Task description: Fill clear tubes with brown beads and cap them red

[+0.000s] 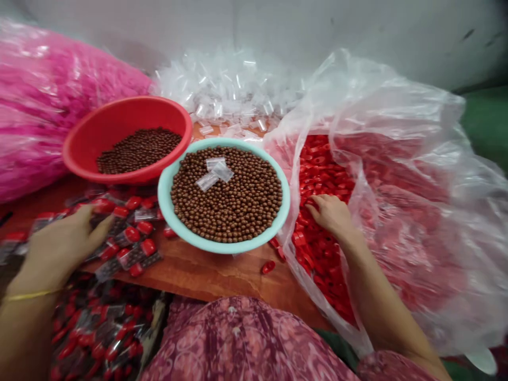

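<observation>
"Where's the left hand (59,243)?"
"Above the left end of the table (222,272), over the red-capped clear packs (127,243) near its front edge. Thumb and fingers stand apart, the fingertips at a red cap; I can't tell if they grip one."

"And the right?"
"The right hand (333,214) reaches into the open plastic bag (428,222) at the table's right side, its fingertips among the loose red caps (317,169). Thumb and forefinger show a narrow gap; I can't tell what they hold."

"Between the hands?"
"A pale teal basin (224,247) of brown balls (230,217), three clear pieces (214,172) lying on top. One stray cap (268,266) sits by the front edge."

"Farther back?"
"A red basin (115,114) behind the packs, and clear plastic pieces (234,87) heaped along the rear edge."
</observation>
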### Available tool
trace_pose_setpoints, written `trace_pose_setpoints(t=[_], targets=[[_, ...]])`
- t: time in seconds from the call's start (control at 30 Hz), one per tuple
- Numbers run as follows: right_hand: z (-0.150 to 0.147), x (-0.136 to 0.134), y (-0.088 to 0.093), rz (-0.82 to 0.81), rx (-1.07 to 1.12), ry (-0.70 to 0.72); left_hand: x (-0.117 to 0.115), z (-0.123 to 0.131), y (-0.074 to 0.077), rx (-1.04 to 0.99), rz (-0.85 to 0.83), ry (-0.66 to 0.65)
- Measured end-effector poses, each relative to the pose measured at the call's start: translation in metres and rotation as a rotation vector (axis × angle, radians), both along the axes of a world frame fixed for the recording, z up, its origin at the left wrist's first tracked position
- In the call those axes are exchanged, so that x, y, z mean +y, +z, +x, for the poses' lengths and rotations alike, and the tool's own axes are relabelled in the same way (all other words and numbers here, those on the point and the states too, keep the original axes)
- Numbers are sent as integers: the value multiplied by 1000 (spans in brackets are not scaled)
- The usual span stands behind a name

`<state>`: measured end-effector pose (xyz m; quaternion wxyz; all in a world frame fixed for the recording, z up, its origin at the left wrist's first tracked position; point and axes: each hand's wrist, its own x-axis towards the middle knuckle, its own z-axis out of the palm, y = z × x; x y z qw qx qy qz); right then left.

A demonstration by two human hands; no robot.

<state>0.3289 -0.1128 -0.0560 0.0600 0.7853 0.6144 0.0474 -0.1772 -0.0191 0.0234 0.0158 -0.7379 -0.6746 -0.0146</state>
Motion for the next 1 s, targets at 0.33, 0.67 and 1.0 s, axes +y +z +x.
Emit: trace_pose_setpoints(t=[0.33, 0.67, 1.0], targets=[[-3, 2, -8, 657, 394, -172, 26, 130, 11, 58, 236, -705], [-42, 1, 29, 928, 1280, -227, 69, 161, 1, 336, 15, -996], [-84, 12, 50, 737, 1460, -94, 33, 186, 4, 212, -289, -973]])
